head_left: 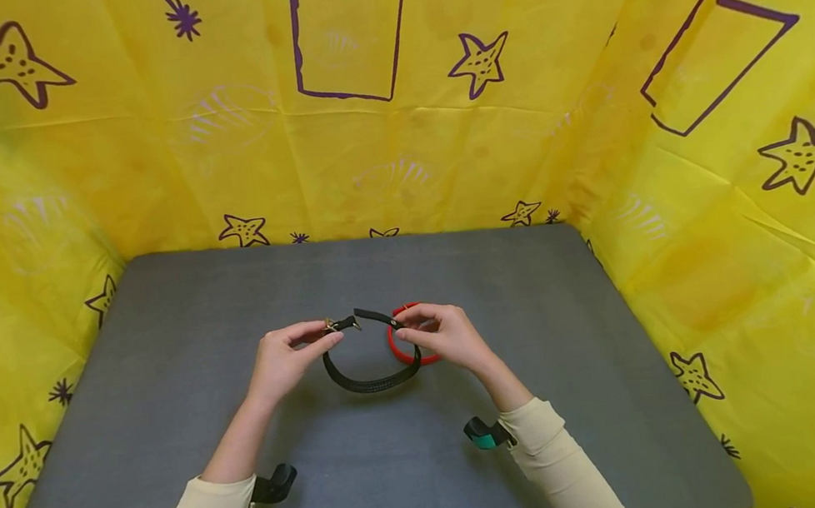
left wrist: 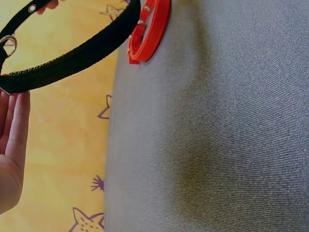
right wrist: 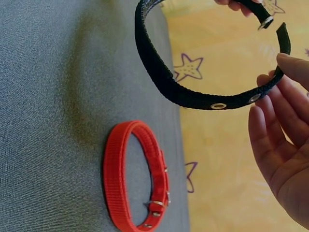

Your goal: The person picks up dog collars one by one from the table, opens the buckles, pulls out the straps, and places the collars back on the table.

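A black pet collar (head_left: 373, 385) is held up above the table, bent into a loop with its two ends apart. My left hand (head_left: 286, 363) pinches it by the buckle end, where a metal D-ring (left wrist: 8, 46) shows in the left wrist view. The free end, with metal eyelets (right wrist: 218, 106), is pinched between thumb and fingers of my right hand (head_left: 450, 334). Behind the right hand lies a red collar (right wrist: 116, 174), its own buckle fastened into a closed ring; the right hand partly hides it in the head view.
A grey cloth-covered table (head_left: 374, 492) lies under both hands. Yellow fabric (head_left: 394, 138) with starfish drawings hangs around its back and sides. Dark wrist cameras (head_left: 275, 484) are strapped at both cuffs.
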Motion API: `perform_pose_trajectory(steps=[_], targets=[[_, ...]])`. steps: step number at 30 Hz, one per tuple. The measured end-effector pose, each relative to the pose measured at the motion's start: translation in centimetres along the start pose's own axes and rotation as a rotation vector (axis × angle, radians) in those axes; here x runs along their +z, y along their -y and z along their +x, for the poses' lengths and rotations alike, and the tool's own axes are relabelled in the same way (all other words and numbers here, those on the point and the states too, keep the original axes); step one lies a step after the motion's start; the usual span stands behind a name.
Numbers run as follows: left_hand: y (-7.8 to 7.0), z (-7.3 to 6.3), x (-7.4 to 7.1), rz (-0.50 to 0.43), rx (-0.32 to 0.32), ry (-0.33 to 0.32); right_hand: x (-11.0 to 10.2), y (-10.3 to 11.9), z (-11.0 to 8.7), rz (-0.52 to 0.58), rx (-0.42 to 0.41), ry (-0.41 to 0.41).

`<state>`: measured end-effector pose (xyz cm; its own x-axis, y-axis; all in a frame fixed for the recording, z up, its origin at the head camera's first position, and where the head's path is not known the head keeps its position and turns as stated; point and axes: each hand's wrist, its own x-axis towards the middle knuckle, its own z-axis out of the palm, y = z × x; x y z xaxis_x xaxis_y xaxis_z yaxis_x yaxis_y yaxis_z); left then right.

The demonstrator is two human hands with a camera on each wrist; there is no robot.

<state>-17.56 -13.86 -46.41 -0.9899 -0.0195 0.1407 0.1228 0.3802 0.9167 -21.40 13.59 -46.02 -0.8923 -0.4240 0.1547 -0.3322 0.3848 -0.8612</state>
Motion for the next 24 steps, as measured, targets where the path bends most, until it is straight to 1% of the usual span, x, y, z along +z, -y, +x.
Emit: perform_pose_trajectory(steps=[2, 5, 11, 15, 18, 21, 24], targets=[[0.1, 0.0, 0.0, -0.018, -0.025, 0.003, -0.1, 0.0, 0.0, 0.026, 0.018, -0.002], [0.3, 0.0, 0.0, -0.071, -0.071, 0.009, -0.2, -0.1, 0.0, 0.069, 0.054, -0.011], [0.7, 0.1, -0.2, -0.304, -0.182, 0.019, -0.7, -0.6, 0.2, 0.191, 0.133, -0.065], [0.9, 0.3, -0.5, -0.405, -0.232, -0.005, -0.9, -1.1, 0.3, 0.296, 0.175, -0.106], [1.2, 0.4, -0.7, -0.468, -0.259, -0.032, -1.0, -1.6, 0.4, 0.365, 0.215, -0.151], [1.5, 0.6, -0.9, -0.560, -0.281, -0.062, -1.1, -2.1, 0.7, 0.418, 0.253, -0.207], [1.7, 0.7, -1.2, -0.656, -0.300, -0.085, -1.3, -2.6, 1.0, 0.504, 0.276, -0.257]])
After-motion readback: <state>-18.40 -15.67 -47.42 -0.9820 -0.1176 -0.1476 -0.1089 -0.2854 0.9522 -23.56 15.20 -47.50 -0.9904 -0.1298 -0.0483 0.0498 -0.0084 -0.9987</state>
